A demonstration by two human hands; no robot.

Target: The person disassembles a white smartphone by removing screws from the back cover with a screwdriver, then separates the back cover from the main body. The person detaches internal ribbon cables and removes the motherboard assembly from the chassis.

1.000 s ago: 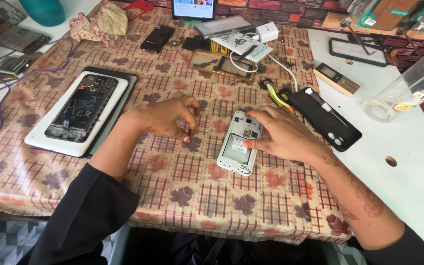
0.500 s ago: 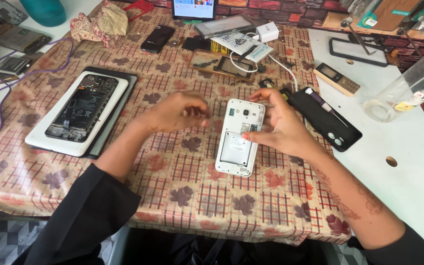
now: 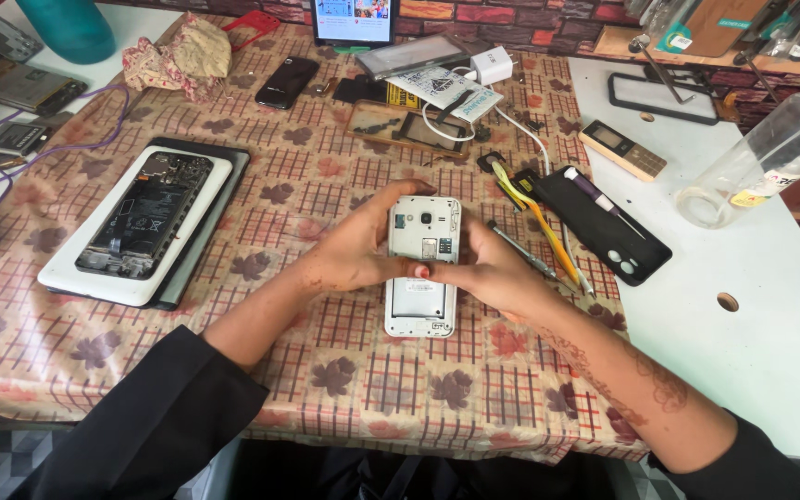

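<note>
Both arms are covered by loose black sleeves, which are seen pushed up short of the wrists so that the forearms are left bare. Reddish-brown henna patterns are drawn along the right forearm, and the fingertips of the left hand point(image 3: 354, 255) and right hand point(image 3: 493, 268) are stained with the same dye.

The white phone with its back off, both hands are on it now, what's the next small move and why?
Probably press down with both thumbs at mid-body. The white phone lies face down on the checked tablecloth with its back cover off. The left hand and right hand grip its sides, thumbs meeting over the open battery bay, so the grip looks set for a push there.
</note>
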